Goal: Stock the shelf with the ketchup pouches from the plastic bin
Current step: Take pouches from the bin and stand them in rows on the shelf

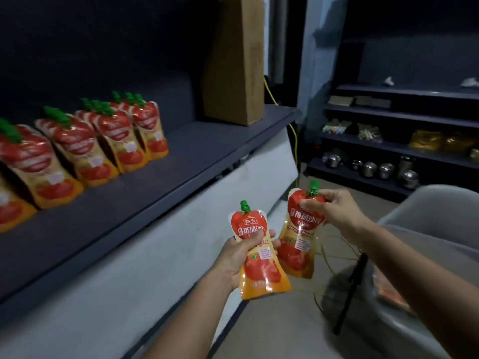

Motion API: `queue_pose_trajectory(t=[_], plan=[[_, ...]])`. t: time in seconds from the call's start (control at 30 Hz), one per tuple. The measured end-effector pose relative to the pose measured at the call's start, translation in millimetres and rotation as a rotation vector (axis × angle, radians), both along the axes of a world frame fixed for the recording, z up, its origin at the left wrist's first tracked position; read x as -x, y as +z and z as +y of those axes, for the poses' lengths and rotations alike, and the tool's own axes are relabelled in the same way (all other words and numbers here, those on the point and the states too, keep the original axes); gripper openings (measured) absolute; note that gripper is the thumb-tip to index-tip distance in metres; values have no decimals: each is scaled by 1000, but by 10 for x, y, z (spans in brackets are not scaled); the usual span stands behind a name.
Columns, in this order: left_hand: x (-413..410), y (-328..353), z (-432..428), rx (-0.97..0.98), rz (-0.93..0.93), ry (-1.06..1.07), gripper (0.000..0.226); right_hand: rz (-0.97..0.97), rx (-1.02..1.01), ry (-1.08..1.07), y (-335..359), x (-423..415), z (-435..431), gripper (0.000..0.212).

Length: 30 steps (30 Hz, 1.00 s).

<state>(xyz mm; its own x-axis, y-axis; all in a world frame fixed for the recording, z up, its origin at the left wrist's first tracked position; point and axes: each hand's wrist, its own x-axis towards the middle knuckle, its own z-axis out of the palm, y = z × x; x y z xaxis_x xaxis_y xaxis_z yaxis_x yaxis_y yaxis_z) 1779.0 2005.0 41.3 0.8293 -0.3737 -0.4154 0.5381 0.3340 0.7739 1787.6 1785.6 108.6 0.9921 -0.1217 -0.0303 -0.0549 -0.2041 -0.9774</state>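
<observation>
My left hand [239,255] grips a red and yellow ketchup pouch [261,265] with a green cap around its middle. My right hand [334,211] pinches a second ketchup pouch [298,244] near its top, just under the green cap, and it hangs down. Both pouches are in the air below and to the right of the dark shelf [160,182]. Several ketchup pouches [114,136] stand in rows on the left part of that shelf. The clear plastic bin [425,224] sits at the lower right, with red pouches showing through its wall.
A tall cardboard box [236,60] stands on the right end of the shelf. A yellow cable [294,136] hangs beside it. Another shelving unit [404,141] at the back right holds metal pots and packets. A black rod [350,294] leans by the bin.
</observation>
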Motion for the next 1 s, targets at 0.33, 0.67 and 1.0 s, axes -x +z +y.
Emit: queue_pose_trajectory(t=[0.33, 0.67, 1.0], plan=[[135, 645, 1029, -400, -291, 486, 31, -107, -14, 338, 461, -623, 1093, 19], [463, 1044, 2192, -479, -502, 911, 17, -193, -67, 679, 846, -825, 2412, 17], [622, 1423, 3921, -593, -578, 1111, 14, -314, -9, 921, 1217, -862, 4145, 21]])
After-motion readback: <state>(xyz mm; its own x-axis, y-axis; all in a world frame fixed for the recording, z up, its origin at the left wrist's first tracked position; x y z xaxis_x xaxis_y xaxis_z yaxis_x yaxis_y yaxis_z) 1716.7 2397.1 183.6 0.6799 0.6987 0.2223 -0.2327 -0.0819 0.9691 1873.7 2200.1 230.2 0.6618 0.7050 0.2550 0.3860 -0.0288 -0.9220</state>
